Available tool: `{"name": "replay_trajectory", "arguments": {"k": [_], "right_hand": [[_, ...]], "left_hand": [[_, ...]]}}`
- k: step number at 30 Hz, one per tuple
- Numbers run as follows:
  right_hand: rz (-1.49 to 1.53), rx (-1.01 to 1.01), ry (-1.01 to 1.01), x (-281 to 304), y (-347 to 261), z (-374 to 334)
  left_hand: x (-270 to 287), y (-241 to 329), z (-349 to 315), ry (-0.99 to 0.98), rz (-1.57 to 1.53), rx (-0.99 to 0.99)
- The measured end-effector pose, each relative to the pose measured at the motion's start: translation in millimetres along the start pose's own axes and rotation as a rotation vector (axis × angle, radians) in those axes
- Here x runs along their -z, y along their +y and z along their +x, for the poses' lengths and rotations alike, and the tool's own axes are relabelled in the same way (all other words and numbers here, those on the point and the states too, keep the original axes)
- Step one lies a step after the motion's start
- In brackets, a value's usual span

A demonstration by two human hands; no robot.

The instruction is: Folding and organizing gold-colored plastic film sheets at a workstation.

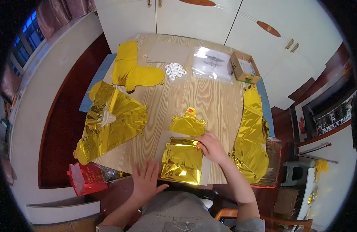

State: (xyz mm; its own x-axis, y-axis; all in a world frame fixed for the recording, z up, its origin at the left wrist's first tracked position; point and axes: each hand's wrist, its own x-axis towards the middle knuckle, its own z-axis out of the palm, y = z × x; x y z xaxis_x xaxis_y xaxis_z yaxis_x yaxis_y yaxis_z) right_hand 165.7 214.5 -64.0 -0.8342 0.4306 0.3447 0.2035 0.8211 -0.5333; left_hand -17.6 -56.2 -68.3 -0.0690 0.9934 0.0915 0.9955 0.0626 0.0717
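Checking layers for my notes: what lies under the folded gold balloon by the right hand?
A tan cardboard sheet lies under the gold balloon, on the wooden table. Whatever the balloon covers is hidden.

wooden table (209,96) | gold foil balloons (112,123) | cardboard sheets (169,53) | small cardboard box (245,67) | white rings (175,70)

Your bare left hand (146,181) lies flat, palm down, fingers spread and pointing away from you. Your bare right hand (211,147) reaches further forward, fingers curled and angled left, its forearm rising from the lower right edge.
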Motion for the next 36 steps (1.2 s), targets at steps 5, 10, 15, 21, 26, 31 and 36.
{"name": "replay_trajectory", "arguments": {"k": [5,10,15,21,26,31,36], "right_hand": [[-0.007,-0.010,-0.055,-1,3,-1],[-0.025,-0.010,-0.041,-2,4,-3],[-0.024,-0.005,-0.036,-3,5,-4],[-0.030,-0.011,-0.047,-4,5,-4],[-0.047,-0.006,-0.050,-3,4,-3],[-0.029,-0.051,-0.034,-5,5,-5],[-0.014,-0.036,0.091,-7,3,-4]], "left_hand": [[-13,17,-7,-0.045,-0.186,-0.274],[-1,19,3,-0.065,-0.112,-0.173],[2,22,3,-0.003,-0.065,-0.132],[4,28,4,0.001,0.010,-0.063],[-1,26,5,0.023,0.058,-0.049],[3,28,6,0.050,0.068,-0.069],[4,29,9,0.028,0.054,-0.065]]}}
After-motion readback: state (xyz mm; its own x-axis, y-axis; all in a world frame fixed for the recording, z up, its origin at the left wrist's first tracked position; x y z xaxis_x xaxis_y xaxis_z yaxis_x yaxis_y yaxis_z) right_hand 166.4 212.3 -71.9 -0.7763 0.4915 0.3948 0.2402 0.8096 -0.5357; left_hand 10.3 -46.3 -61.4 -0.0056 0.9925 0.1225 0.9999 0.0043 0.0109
